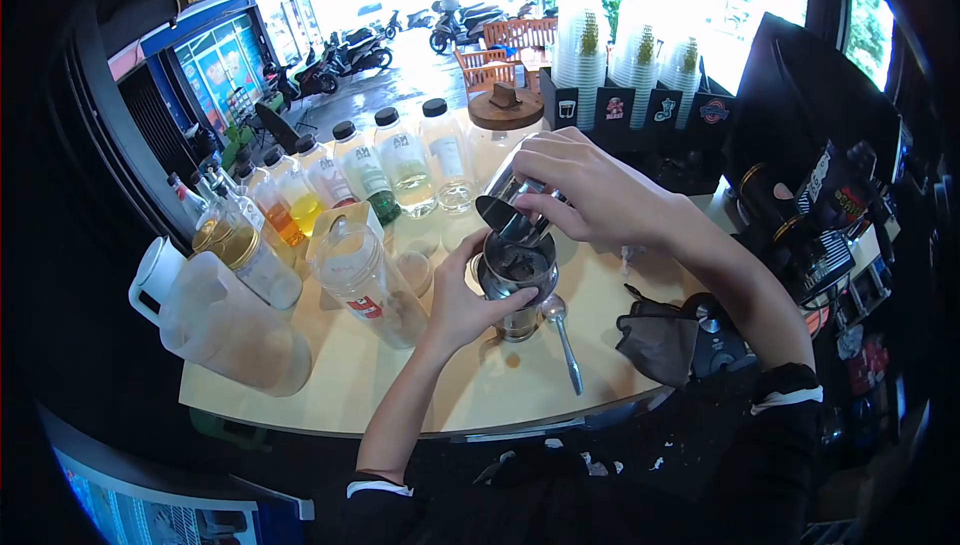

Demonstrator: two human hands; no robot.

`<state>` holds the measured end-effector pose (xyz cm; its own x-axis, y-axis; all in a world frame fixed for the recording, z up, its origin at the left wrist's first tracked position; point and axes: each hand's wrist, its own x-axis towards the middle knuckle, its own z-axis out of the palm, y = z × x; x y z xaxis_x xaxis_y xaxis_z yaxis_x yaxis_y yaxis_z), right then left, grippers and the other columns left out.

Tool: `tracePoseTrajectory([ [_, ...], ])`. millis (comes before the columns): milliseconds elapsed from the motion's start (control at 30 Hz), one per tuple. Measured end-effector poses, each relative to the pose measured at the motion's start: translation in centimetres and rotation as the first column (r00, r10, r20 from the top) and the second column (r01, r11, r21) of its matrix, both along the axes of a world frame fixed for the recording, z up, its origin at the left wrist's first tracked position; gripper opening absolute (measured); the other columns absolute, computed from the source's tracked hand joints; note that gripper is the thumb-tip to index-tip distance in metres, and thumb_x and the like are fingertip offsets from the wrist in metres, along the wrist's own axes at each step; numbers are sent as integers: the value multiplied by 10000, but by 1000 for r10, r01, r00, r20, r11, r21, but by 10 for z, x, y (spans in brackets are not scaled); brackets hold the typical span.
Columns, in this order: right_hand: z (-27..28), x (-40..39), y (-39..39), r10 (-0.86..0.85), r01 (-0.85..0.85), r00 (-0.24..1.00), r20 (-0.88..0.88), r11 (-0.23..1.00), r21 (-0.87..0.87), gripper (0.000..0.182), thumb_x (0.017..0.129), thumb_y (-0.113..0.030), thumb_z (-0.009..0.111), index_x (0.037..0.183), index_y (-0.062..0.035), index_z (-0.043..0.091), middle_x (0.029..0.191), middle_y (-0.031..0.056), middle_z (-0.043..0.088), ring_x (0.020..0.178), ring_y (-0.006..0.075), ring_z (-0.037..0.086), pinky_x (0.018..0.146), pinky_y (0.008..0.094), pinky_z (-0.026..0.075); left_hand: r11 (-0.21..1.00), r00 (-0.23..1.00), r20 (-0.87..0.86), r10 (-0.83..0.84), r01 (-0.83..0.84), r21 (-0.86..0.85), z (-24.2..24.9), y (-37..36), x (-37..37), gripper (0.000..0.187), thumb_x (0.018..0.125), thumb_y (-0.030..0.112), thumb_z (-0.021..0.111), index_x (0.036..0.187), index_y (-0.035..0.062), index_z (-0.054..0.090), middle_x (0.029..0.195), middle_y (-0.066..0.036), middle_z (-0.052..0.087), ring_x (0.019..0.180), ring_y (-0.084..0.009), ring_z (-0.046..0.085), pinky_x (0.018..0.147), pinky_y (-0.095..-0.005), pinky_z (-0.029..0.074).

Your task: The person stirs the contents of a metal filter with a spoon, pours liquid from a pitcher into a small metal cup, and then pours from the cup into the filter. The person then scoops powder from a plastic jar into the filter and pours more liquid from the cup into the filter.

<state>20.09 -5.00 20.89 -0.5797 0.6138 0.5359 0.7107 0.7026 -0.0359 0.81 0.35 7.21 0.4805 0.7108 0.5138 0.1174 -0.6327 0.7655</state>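
Observation:
My left hand (468, 303) is wrapped round a shiny metal cup (517, 323) standing upright on the table. Dark contents show inside its mouth. Above it, my right hand (575, 185) grips a smaller metal cup (505, 217), tilted so its dark opening faces down and left, close over the lower cup's rim. Whether anything flows from it I cannot make out. A metal spoon (567, 345) lies just right of the standing cup. A tall clear jar (370, 290) with a red label stands left of my left hand.
Several black-capped bottles (408, 167) line the table's far side. A white pitcher (225, 320) and a gold-lidded jar (245, 260) stand left. A dark cloth (658, 340) lies right, beside a black round-knobbed device (715, 330). Stacked plastic cups (580, 55) rise behind.

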Motion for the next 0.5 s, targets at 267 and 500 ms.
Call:
tracePoseTrajectory([
  [267,-1,4,2,-19,19,999,25,999,28,173,889,-171,578,930,-18,510,868,129,522,898,310,522,925,415,376,999,1000,23,21,-22,43,0,0,2,789,565,294,853,1212,-27,536,1083,-166,648,1066,-258,613,980,-378,437],
  [500,-1,10,-2,-57,56,997,45,998,22,166,895,-174,570,931,-23,512,886,134,526,929,313,518,962,425,354,996,999,21,44,-45,75,5,-1,1,755,555,293,850,1179,-21,563,1062,-145,659,1037,-255,622,952,-382,448],
])
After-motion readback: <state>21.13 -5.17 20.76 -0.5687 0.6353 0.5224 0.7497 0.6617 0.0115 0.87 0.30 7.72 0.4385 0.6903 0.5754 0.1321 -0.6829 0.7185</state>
